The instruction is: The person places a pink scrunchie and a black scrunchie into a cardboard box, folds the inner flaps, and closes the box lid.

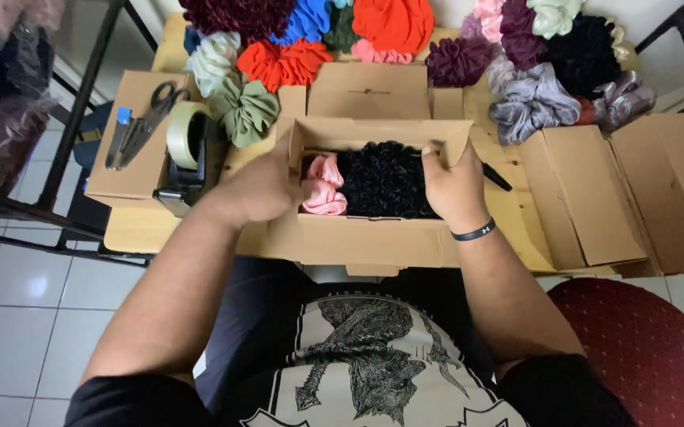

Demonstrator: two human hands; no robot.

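A small open cardboard box sits at the table's near edge. Inside lie a pink scrunchie on the left and a black fuzzy scrunchie filling the rest. My left hand presses against the box's left end, fingers curled at its side flap. My right hand, with a black wristband, grips the box's right end flap, thumb over the rim. A black marker lies just right of that hand.
Many scrunchies in red, green, grey and other colours are heaped at the back. A tape dispenser and scissors on a closed box stand left. Flattened boxes lie right; a red chair seat is near right.
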